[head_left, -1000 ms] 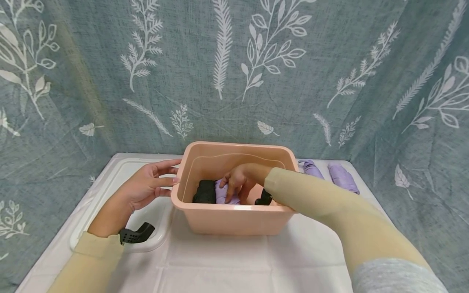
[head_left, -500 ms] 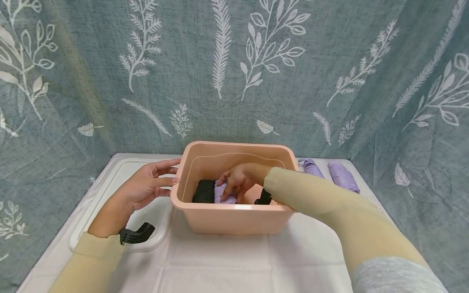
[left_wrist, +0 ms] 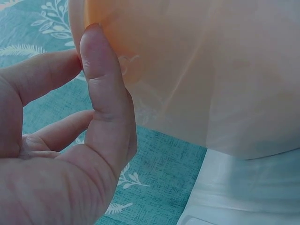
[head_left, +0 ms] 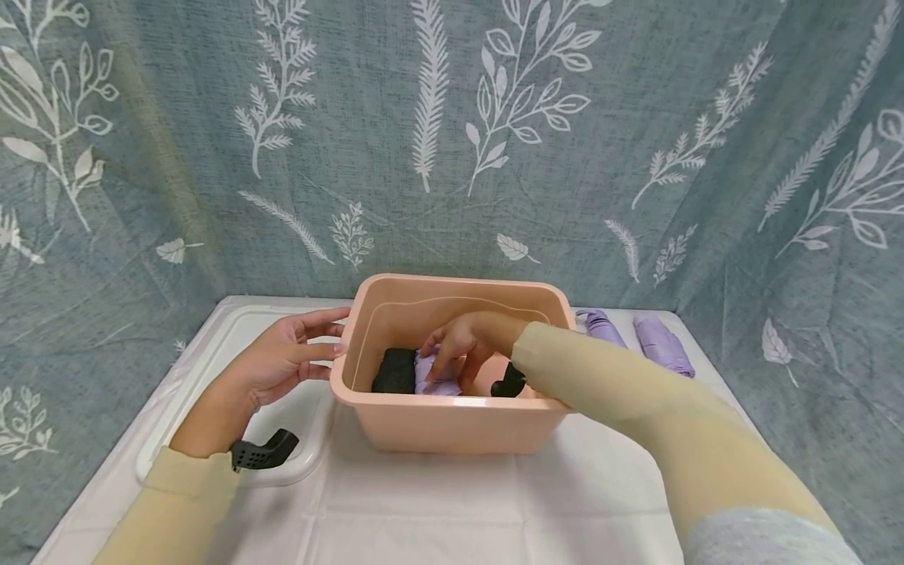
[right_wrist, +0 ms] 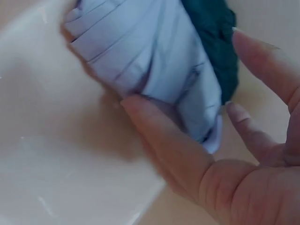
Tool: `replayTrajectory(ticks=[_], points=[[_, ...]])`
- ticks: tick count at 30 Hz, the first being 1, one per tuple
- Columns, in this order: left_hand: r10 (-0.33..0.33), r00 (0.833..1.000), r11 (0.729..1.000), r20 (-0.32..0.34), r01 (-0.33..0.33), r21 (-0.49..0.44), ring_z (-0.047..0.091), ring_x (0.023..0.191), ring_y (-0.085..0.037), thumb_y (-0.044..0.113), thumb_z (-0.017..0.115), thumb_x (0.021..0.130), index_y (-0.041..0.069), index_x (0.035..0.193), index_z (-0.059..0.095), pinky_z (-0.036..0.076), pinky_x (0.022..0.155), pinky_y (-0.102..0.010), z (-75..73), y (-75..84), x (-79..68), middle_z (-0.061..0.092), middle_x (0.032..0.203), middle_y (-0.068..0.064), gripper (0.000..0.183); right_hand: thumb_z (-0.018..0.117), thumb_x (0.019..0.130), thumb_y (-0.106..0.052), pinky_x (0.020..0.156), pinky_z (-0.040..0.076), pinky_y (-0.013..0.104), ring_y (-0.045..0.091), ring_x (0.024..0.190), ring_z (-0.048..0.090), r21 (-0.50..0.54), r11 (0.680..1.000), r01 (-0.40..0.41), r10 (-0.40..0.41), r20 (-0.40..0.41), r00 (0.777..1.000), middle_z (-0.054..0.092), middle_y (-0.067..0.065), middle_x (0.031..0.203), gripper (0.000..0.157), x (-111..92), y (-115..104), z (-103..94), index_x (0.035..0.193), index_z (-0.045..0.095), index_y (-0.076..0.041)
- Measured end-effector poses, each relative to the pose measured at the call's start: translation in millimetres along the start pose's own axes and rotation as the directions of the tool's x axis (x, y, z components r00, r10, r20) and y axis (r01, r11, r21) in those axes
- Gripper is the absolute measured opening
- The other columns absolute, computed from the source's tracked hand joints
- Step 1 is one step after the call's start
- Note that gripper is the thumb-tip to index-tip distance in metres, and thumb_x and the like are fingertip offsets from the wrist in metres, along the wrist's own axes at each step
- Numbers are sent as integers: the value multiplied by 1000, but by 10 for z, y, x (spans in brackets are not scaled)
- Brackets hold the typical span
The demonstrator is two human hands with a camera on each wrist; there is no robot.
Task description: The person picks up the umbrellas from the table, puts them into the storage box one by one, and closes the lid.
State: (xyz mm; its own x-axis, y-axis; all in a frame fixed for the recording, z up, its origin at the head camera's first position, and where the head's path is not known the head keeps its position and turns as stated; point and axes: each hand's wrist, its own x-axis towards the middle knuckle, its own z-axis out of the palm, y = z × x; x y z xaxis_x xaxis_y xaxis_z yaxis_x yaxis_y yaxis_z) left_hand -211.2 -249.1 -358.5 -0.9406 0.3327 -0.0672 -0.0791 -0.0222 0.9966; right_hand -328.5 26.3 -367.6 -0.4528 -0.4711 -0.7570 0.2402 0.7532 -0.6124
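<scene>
A peach plastic bin [head_left: 452, 428] stands in the middle of the table. Inside it, a dark folded umbrella [head_left: 394, 372] and a light purple folded umbrella [head_left: 436, 375] lie side by side. My right hand [head_left: 462, 349] reaches in over the purple one. In the right wrist view, its thumb [right_wrist: 159, 129] touches the purple umbrella [right_wrist: 136, 47], while two spread fingertips are near the far edge of the dark umbrella [right_wrist: 218, 42]. My left hand [head_left: 286, 361] touches the bin's left rim with extended fingers; its thumb [left_wrist: 101, 65] rests against the wall.
A white lid [head_left: 282, 428] lies on the table under my left forearm. Right of the bin are two more purple folded umbrellas, one [head_left: 600, 326] close to the bin and one [head_left: 662, 344] farther right. A patterned blue-green curtain [head_left: 452, 157] surrounds the table.
My right hand's fingers have shifted slightly over the purple umbrella, which now shows a little more. My left hand and the bin stay put.
</scene>
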Motion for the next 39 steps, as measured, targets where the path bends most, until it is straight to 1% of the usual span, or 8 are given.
replayTrajectory(ticks=[4,8,15,17,22,27,31,39], points=[[2,1000,1000,0,-2,8,72,98,-12,1,67,97,0,160,29,64,77,-34,12,4,9,60,122,-2,74,75,90,-3,102,54,57,42,131,53,18,1000,13,-13,-9,1000,32,9,164,77,-115,-57,-28,157,39,-15],[-1,1000,1000,-3,1,23,71,98,-11,2,67,97,0,160,29,64,77,-33,21,6,15,60,121,-1,74,73,92,-3,106,50,61,51,137,47,46,998,41,-40,-12,999,25,13,167,77,-278,-117,-77,158,35,-14],[-6,1000,999,-10,6,32,71,98,-12,3,67,98,1,161,29,64,77,-33,4,28,-12,59,120,-1,74,72,93,-9,106,52,58,53,143,42,58,989,138,-137,-17,990,27,13,167,75,-634,-115,-241,159,37,-19],[-7,1000,1000,-11,7,30,71,98,-13,3,67,98,1,161,29,64,78,-33,2,24,-18,59,120,-1,74,74,93,-11,104,54,56,50,140,46,60,986,157,-155,-30,987,30,11,166,73,-731,-99,-253,157,41,-21],[-15,1000,999,-14,15,30,71,99,-12,4,67,98,1,161,29,64,78,-34,10,6,-22,59,121,-1,74,77,91,-9,98,58,51,37,131,58,90,969,229,-224,-62,973,44,15,155,68,-968,3,-272,151,49,-25],[-16,1000,999,-18,17,39,71,99,-12,5,68,97,2,161,29,64,79,-34,23,-7,-13,59,120,0,75,73,92,-3,100,57,51,31,131,59,125,930,346,-336,-99,937,40,15,157,68,-1236,180,-299,152,47,-22],[-18,1000,999,-14,18,39,71,99,-12,4,68,97,1,161,29,64,80,-34,32,1,-7,59,120,0,74,72,92,-2,103,55,54,30,135,55,136,887,442,-420,-161,893,40,17,157,69,-1433,378,-325,154,45,-18],[-21,1000,998,-21,22,50,71,99,-11,5,68,98,1,161,29,64,80,-34,41,8,0,60,121,0,74,71,95,-4,105,54,50,33,135,53,143,814,562,-501,-316,806,39,18,156,69,-1735,836,-382,156,41,-17]])
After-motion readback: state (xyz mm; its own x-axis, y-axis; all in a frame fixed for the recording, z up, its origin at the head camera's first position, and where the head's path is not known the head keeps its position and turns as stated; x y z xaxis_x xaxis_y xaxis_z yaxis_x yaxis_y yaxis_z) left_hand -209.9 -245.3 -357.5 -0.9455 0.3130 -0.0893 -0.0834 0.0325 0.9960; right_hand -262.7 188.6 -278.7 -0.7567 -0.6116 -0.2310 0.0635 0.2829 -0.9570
